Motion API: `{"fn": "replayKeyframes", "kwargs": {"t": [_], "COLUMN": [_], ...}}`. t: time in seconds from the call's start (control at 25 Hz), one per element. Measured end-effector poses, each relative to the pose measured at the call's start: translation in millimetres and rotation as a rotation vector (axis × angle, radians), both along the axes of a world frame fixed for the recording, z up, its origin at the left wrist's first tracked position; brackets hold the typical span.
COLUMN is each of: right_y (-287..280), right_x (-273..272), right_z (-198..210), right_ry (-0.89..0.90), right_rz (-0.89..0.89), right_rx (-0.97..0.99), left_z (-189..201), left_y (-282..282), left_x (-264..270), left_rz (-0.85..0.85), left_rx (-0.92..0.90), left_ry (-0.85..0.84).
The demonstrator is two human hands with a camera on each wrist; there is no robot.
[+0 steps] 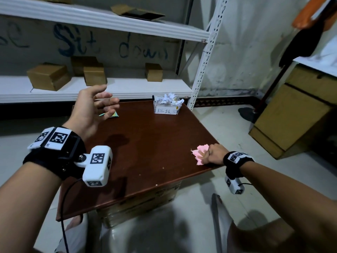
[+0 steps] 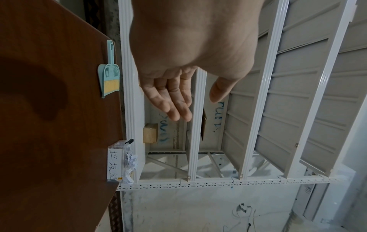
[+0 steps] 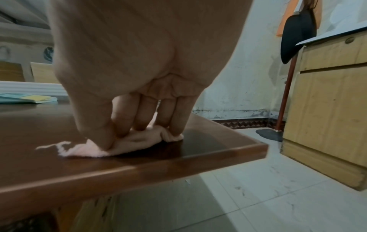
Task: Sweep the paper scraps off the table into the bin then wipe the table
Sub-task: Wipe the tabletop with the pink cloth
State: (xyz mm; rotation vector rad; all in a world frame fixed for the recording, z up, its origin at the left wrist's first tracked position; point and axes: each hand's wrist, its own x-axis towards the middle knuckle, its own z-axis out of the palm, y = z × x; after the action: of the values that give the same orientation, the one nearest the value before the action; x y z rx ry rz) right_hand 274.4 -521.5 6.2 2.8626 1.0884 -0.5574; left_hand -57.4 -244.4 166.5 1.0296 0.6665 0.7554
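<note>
Brown and glossy, the table (image 1: 145,152) stands on pale floor tiles in front of white shelving (image 1: 109,90) that holds cardboard boxes (image 1: 48,76). At the table's near right corner the right hand (image 1: 212,154) presses a pink cloth (image 1: 200,155) flat on the wood, fingertips (image 3: 139,124) bunching the cloth under them, so the cloth lies beneath and ahead of the hand. A few pale crumbs (image 1: 163,168) dot the table just left of the cloth. Farther in, the left hand (image 1: 94,106) hovers above the table's left side, fingers loosely spread and holding nothing. Beneath it, at the table's far left edge, lies a small dustpan with its brush (image 2: 109,75). At the table's far right corner stands the clear bin (image 1: 166,106), heaped with white paper scraps (image 1: 169,98).
</note>
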Motion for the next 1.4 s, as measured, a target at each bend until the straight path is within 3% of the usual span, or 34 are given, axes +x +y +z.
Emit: {"fn": "replayKeyframes", "kwargs": {"t": [0.32, 0.64, 1.04, 1.4], "right_y": [-33, -36, 31, 132], "right_x": [11, 39, 68, 108], "right_z": [8, 3, 1, -11], "right_ry": [0.057, -0.028, -0.043, -0.096], "right_rz": [0.010, -0.034, 0.025, 0.136], "right_rx": [-0.039, -0.084, -0.087, -0.100], "left_z": [6, 9, 8, 9], "left_y": [5, 11, 10, 26], "left_x": [-16, -22, -10, 10], "left_rz": [0.020, 0.047, 0.068, 0.086], "left_rx": [-0.007, -0.011, -0.005, 0.006], "left_ry": [-0.042, -0.053, -0.023, -0.007]}}
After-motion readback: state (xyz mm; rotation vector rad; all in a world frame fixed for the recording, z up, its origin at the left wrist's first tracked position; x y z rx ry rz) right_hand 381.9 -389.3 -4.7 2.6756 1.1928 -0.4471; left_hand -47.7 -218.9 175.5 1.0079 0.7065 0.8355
